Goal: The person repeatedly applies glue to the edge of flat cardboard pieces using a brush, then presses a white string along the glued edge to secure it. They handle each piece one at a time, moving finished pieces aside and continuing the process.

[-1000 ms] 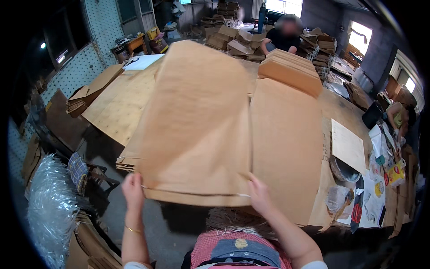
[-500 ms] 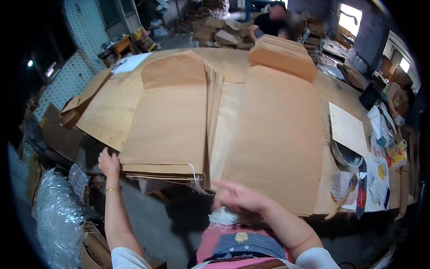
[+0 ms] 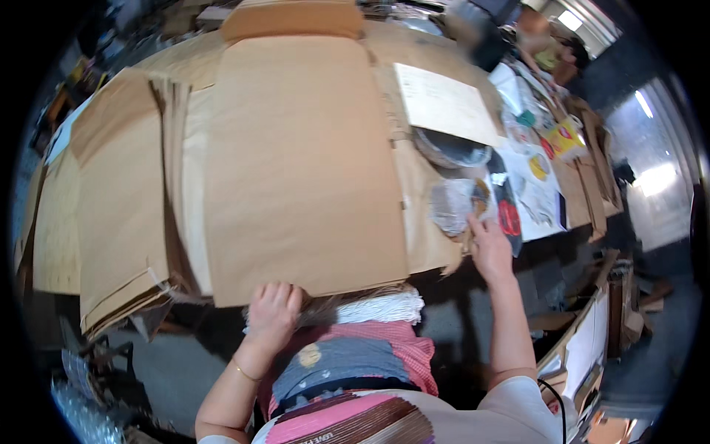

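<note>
A tall pile of brown kraft paper bags [image 3: 303,163] lies before me, its folded end at the far side. My left hand [image 3: 274,317] is curled at the near edge of this pile, its fingertips partly hidden. To the right, my right hand [image 3: 490,248] pinches what looks like a brush [image 3: 479,198] with a wooden handle, beside a crumpled clear plastic bag [image 3: 451,207]. A second stack of kraft paper bags [image 3: 122,192] stands at the left, its layers fanned along one side.
A white board [image 3: 444,102] partly covers a round basin [image 3: 452,152] on the wooden table [image 3: 410,48]. Red-handled scissors [image 3: 509,217] and a yellow packet [image 3: 566,140] lie at the right. White string [image 3: 377,307] hangs by my waist. Another person [image 3: 551,55] is at the far right.
My view has swung to the right. My left hand has left the left stack for the near edge of the middle pile. My right hand has moved right to the brush.
</note>
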Demonstrator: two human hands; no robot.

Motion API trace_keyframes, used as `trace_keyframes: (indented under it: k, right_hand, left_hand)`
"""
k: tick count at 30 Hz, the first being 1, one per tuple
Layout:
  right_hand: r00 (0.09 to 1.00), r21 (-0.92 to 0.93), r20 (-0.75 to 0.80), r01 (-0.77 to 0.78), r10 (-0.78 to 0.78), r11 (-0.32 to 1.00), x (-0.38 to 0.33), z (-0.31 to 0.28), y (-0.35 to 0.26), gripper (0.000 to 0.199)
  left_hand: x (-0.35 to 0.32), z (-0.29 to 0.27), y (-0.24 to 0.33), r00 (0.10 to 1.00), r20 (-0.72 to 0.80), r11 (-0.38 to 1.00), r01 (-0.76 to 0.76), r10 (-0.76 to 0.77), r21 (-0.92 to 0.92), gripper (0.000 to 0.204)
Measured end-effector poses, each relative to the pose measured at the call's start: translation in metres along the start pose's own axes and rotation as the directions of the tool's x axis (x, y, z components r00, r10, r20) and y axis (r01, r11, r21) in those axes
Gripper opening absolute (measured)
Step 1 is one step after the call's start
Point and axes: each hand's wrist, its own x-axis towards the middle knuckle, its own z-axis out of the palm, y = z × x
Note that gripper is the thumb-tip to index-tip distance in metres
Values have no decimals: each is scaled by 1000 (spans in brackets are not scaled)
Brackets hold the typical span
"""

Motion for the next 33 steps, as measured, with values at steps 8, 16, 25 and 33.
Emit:
trace_keyframes:
  k: [8, 16, 25, 33]
  right_hand:
    - [839, 744, -336, -42, 428, 667, 72, -39, 26, 14]
    - [806, 736, -162, -286, 570, 613, 175, 33, 48, 29]
    - [800, 805, -56, -318, 598, 501, 163, 7, 37, 30]
    - [788, 689, -179, -327, 589, 647, 166, -17, 37, 45]
  left_hand:
    - [17, 0, -2, 994, -63, 978, 77, -91, -192, 28]
    - [-15, 6, 22, 992, -115, 981, 21, -44, -194, 33]
    - [-77, 67, 1, 942, 268, 939, 262, -200, -221, 10]
    - [-77, 27, 7, 979, 123, 985, 166, -160, -36, 4]
